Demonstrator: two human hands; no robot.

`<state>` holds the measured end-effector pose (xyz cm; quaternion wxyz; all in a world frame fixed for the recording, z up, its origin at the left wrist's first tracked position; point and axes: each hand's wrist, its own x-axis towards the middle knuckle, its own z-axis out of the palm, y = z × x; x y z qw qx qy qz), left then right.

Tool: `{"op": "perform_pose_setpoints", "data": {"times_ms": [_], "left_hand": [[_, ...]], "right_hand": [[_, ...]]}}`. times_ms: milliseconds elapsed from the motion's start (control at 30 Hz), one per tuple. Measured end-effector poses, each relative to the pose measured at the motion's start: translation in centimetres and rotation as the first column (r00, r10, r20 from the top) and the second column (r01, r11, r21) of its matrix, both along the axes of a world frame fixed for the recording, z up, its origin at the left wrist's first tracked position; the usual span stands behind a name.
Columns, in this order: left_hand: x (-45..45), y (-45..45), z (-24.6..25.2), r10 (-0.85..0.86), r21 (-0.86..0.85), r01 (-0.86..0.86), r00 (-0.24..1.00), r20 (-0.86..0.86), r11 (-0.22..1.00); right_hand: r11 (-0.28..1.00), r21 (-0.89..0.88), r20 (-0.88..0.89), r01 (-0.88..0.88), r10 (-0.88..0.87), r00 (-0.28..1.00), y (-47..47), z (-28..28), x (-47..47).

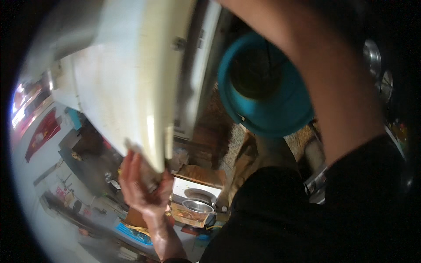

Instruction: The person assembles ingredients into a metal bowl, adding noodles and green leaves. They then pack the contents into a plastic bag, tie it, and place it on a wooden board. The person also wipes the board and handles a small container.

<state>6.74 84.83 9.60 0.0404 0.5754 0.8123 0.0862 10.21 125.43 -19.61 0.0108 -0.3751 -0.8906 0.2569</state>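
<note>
My left hand (144, 187) is at the lower corner of a large white and cream appliance door or lid (111, 92). Its fingers lie on the white face and the thumb is around the other side of the edge. Between palm and edge is a blurred greyish cloth (149, 176), held against the corner. My right forearm (315, 65) reaches up across the view, and the right hand is out of view past the top. Below that arm is a blue plastic bucket (269, 115) with dark contents, which I cannot make out.
A steel bowl (199, 206) rests by a cardboard box (190, 215). Further left lie a blue plastic basket (133, 231) and a dark cabinet or shelf (88, 164). Round metal lids or pans (372, 59) show at the right. Speckled floor (235, 146) is visible near the bucket.
</note>
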Motion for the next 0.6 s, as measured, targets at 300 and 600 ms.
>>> {"op": "perform_pose_setpoints", "data": {"times_ms": [300,600], "left_hand": [[0.7,0.1,0.2,0.011,-0.097,-0.018,0.998,-0.064,0.995],[0.8,0.4,-0.2,-0.017,-0.085,0.011,0.997,-0.074,0.996]], "right_hand": [[1.0,0.014,-0.055,0.017,-0.016,0.998,0.4,-2.0,0.8],[1.0,0.001,-0.043,0.019,-0.019,0.999,0.5,-2.3,1.3]]}}
